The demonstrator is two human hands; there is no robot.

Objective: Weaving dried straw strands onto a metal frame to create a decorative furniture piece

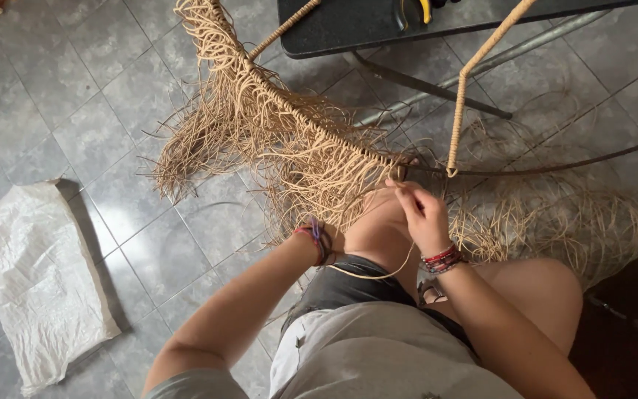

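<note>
The right hand (424, 216) pinches a thin rattan strand (378, 275) just below the half-woven frame rim (319, 129), while the left hand (348, 225) is buried among the hanging strands, its grip hidden, over the tiled floor (97, 125).

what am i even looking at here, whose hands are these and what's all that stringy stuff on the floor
This is one picture from a camera worn on a person's head, looking down at their own lap and hands. No machine is involved. The person sits over a grey tiled floor.

The right hand pinches a thin cane strand at a curved frame, partly wrapped in the same cane. The left hand is mostly hidden behind loose strands, so its grip cannot be seen. Both wrists wear bracelets.

The stringy stuff is loose cane fibre, hanging from the frame and piled on the floor. A white sack lies to the left, and a dark table stands at the top.
</note>
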